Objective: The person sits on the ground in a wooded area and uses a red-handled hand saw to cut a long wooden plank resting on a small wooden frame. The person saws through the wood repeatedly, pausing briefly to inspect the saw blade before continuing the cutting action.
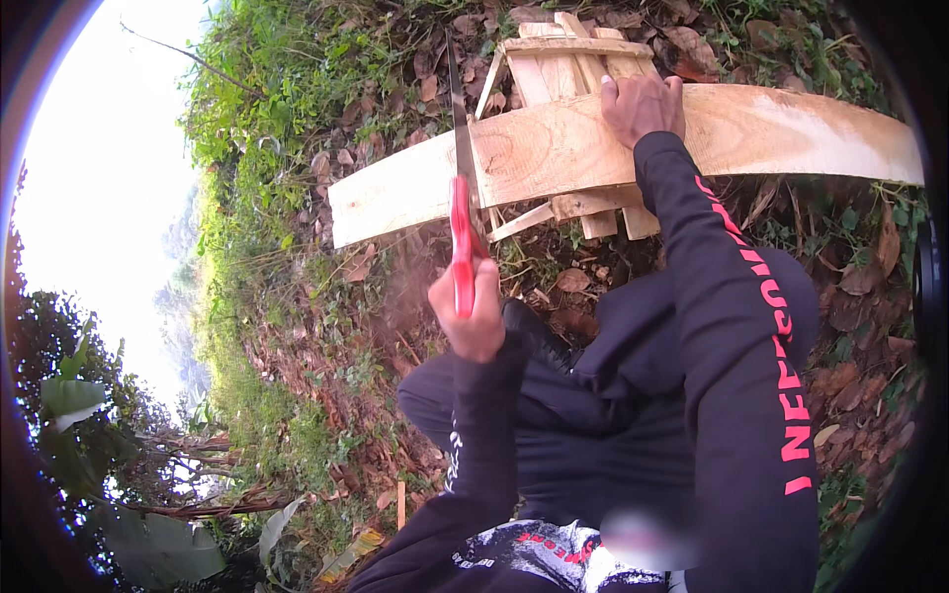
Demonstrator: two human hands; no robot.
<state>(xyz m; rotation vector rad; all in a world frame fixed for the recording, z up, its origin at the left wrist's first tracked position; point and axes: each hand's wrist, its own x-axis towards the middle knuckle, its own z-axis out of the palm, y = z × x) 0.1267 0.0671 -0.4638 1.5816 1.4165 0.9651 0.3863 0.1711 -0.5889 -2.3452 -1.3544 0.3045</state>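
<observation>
My left hand (469, 308) is closed round the red handle of a handsaw (461, 222). The saw's thin blade points away from me and crosses a long pale wooden plank (554, 148) left of its middle. How deep the teeth sit in the wood cannot be made out. With my right hand (643, 109) I grip the plank's far edge, fingers bent over it. Under the plank is a small stand of rough wooden slats (578, 69), jutting out on both sides. The plank's left end hangs past the stand.
Dry brown leaves (692, 47) and soil cover the ground. Green plants (287, 109) grow to the left, with bright sky beyond. My bent legs (593, 376) are close to the stand. A thin wooden stick (401, 504) stands out at lower left.
</observation>
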